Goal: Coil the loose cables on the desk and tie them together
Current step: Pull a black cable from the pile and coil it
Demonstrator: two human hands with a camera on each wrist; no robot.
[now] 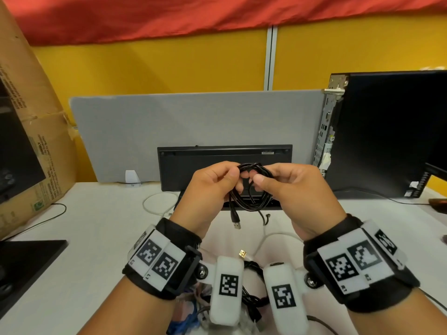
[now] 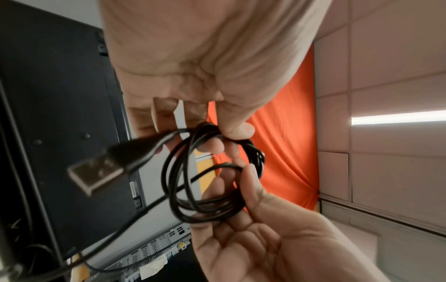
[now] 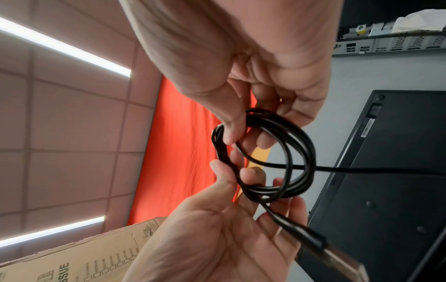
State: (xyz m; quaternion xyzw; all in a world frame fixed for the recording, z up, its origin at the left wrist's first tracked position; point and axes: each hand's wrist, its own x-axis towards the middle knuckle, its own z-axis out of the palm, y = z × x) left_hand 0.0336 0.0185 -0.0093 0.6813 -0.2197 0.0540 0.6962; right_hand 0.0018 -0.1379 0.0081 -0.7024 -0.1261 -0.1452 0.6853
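fingers: left hand (image 1: pixel 208 187) and right hand (image 1: pixel 296 189) both pinch black cable coil (image 1: pixel 251 189) | usb plug (image 1: pixel 236 224) dangles

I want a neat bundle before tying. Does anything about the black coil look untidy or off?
Mostly tidy: both hands, left hand and right hand, pinch the black cable coil at its top. But the USB plug end dangles loose below the loops, and a second tail hangs free too.

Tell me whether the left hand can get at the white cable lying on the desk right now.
Probably not yet. The left hand is raised above the desk and pinches the black cable coil, shared with the right hand. The white cable lies unobstructed below; the coil must first go.
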